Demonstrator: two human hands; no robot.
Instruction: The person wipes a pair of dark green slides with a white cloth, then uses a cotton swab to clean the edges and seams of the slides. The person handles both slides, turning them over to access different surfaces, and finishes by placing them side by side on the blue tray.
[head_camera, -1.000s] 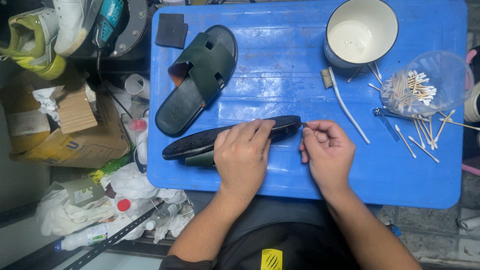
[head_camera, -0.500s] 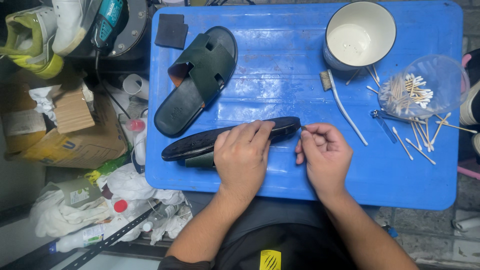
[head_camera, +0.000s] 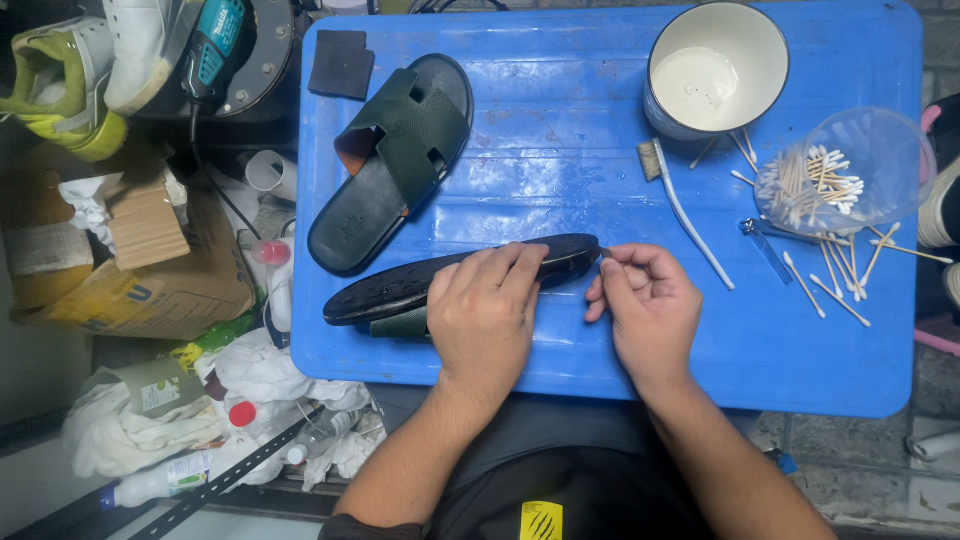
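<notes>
Blue table (head_camera: 560, 150): plastic top, holds everything below.
Sandal in hand (head_camera: 400, 290): dark, lying on its side across the near half of the table, sole edge up, toe pointing right.
Left hand (head_camera: 485, 315): palm down over the middle of that sandal, fingers curled across the sole edge, pressing it to the table.
Right hand (head_camera: 650, 305): closed in a pinch just beside the sandal's toe tip; something thin sits between thumb and finger (too small to identify).
Second sandal (head_camera: 395, 165): dark green, flat, strap up, further back and left.
White cup (head_camera: 715, 65): far right corner, pale liquid inside.
Brush (head_camera: 685, 210): white handle, lying between cup and right hand.
Clear tub (head_camera: 850, 170): cotton swabs inside, more scattered beside it.
</notes>
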